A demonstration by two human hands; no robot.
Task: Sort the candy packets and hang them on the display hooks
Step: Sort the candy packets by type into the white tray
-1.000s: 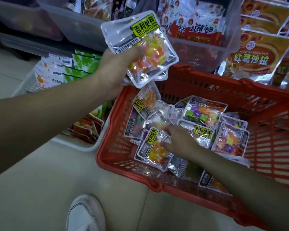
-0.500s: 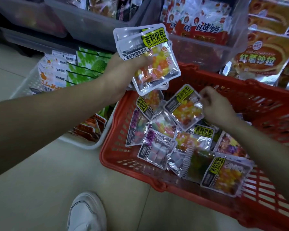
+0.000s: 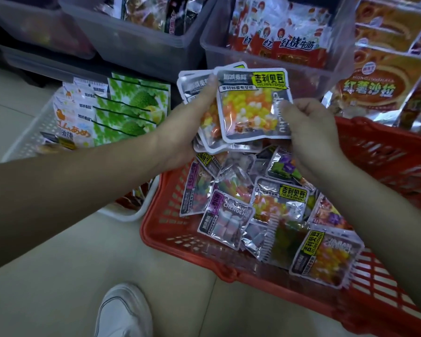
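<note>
Head view: above the far rim of the red basket [image 3: 180,242], a stack of jellybean packets [image 3: 195,93] is gripped by the left hand [image 3: 178,132]. A matching packet [image 3: 250,105], header end uppermost, is pinched at its right edge by the right hand [image 3: 309,132] and laid against the stack; loose packets [image 3: 277,203] lie inside the basket

Rear packets [image 3: 191,87] (stacked behind) are mostly covered.
</note>
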